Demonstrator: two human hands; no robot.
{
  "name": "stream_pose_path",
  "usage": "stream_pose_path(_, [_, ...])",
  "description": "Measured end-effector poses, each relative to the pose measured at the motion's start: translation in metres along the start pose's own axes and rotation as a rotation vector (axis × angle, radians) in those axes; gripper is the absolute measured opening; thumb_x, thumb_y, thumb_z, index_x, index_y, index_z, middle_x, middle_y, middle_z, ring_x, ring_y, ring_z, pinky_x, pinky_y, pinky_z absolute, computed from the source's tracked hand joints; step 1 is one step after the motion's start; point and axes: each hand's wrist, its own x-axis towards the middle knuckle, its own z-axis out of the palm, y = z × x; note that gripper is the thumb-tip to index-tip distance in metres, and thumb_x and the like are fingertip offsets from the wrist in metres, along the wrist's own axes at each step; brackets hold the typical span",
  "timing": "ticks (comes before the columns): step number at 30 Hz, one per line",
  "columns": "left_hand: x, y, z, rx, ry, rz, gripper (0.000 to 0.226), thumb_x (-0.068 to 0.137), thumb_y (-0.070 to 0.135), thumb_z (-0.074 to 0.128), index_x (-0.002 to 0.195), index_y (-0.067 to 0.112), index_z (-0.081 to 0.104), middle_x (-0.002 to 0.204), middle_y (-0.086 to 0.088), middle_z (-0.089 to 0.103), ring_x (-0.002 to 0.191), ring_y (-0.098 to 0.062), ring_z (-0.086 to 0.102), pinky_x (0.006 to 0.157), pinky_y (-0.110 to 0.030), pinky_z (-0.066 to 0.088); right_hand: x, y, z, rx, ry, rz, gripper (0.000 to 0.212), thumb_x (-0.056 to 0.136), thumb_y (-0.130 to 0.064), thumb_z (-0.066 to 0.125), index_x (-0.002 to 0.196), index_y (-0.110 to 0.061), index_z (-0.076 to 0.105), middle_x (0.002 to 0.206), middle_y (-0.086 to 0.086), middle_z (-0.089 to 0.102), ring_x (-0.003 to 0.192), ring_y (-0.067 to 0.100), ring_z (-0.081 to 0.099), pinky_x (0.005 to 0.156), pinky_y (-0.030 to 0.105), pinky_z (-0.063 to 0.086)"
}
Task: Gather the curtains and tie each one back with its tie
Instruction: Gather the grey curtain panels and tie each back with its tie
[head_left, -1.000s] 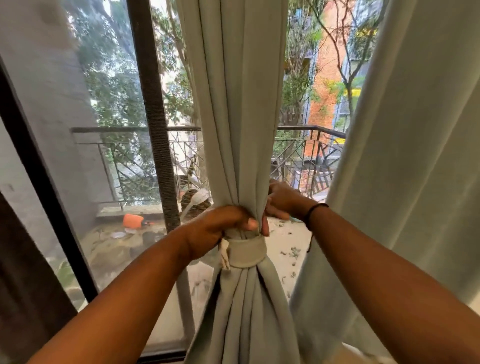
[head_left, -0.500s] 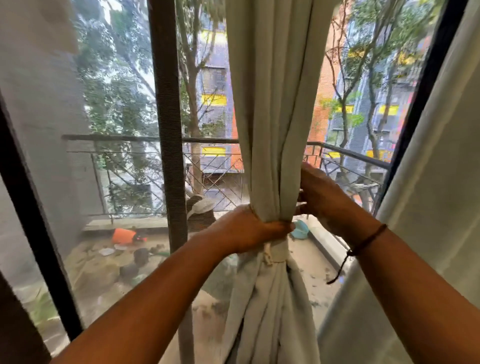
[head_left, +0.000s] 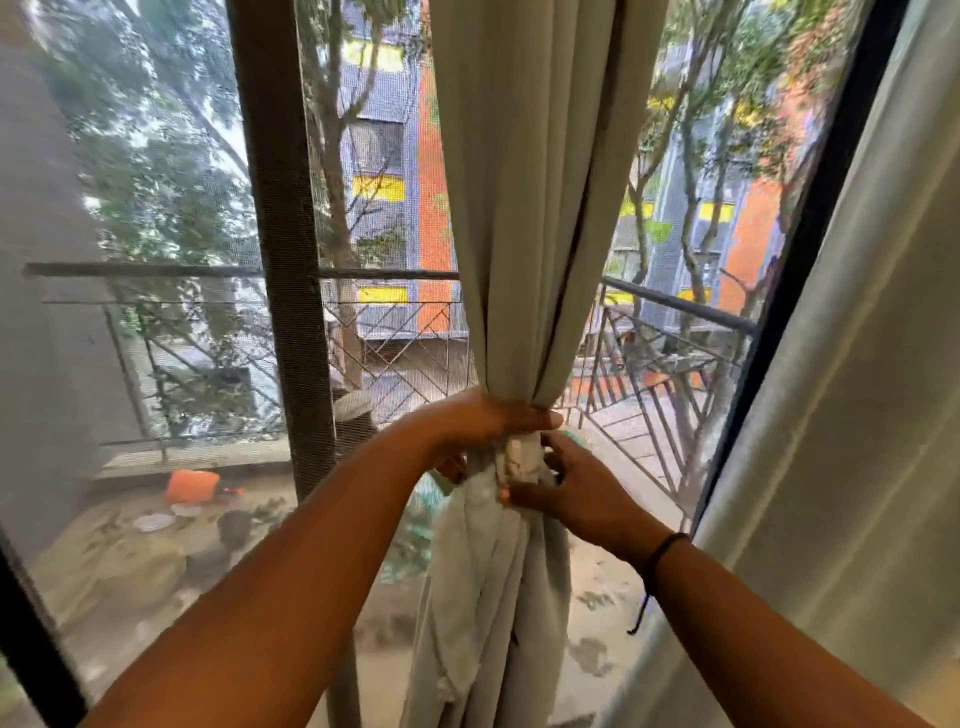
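Note:
A pale grey-green curtain (head_left: 524, 208) hangs in the middle of the window, bunched into a narrow waist. A cream fabric tie (head_left: 523, 453) wraps that waist. My left hand (head_left: 483, 418) is clamped around the gathered curtain just above the tie. My right hand (head_left: 566, 491) sits just below and to the right of the tie, fingers spread, fingertips touching the tie and the folds under it. A second curtain (head_left: 852, 395) of the same cloth hangs loose along the right edge.
A dark window post (head_left: 291, 291) stands left of the bunched curtain, and a black frame (head_left: 800, 291) runs beside the loose curtain. Behind the mesh lies a balcony with a metal railing (head_left: 670, 306), an orange pot (head_left: 191, 486) and scattered debris.
My right hand came down from the curtain's right side above the tie to just below it, fingers now spread. My left hand kept its grip. The camera view shifted, moving the curtain rightward.

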Motion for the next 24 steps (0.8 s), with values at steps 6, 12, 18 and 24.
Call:
stream_pose_path(6, [0.007, -0.009, 0.008, 0.047, -0.053, -0.242, 0.053, 0.066, 0.068, 0.070, 0.085, 0.019, 0.061, 0.058, -0.002, 0.045, 0.040, -0.012, 0.033, 0.044, -0.017, 0.033, 0.015, 0.016, -0.004, -0.188, 0.146, -0.072, 0.062, 0.069, -0.048, 0.065, 0.124, -0.027, 0.044, 0.111, -0.002, 0.064, 0.100, 0.022, 0.062, 0.082, 0.043, 0.051])
stream_pose_path(12, [0.008, -0.024, 0.023, 0.046, 0.245, -0.229, 0.017, 0.091, 0.022, 0.059, 0.082, 0.010, 0.067, 0.061, -0.002, 0.051, 0.037, -0.007, 0.043, 0.040, -0.019, 0.035, 0.033, 0.031, -0.030, -0.264, 0.096, 0.002, 0.069, 0.072, -0.060, 0.050, 0.128, -0.025, 0.028, 0.119, 0.004, 0.062, 0.104, 0.030, 0.061, 0.083, 0.043, 0.050])
stream_pose_path(18, [0.008, -0.017, 0.068, 0.431, 0.429, -0.109, 0.041, 0.093, 0.041, 0.036, 0.081, 0.021, 0.070, 0.094, -0.002, 0.065, 0.094, -0.016, 0.060, 0.078, -0.023, 0.043, 0.042, 0.034, -0.029, -0.369, 0.092, 0.004, 0.051, 0.087, -0.048, 0.053, 0.123, -0.023, 0.027, 0.118, 0.008, 0.061, 0.099, 0.033, 0.062, 0.075, 0.038, 0.047])
stream_pose_path(24, [0.020, -0.016, 0.107, 0.448, 0.711, -0.062, 0.049, 0.083, 0.062, 0.034, 0.109, 0.036, 0.067, 0.160, 0.004, 0.003, 0.146, -0.019, -0.010, 0.117, -0.042, -0.002, 0.030, 0.039, -0.026, -0.372, -0.040, -0.074, 0.043, 0.090, -0.038, 0.048, 0.125, -0.028, 0.026, 0.118, 0.009, 0.058, 0.096, 0.036, 0.062, 0.074, 0.038, 0.048])
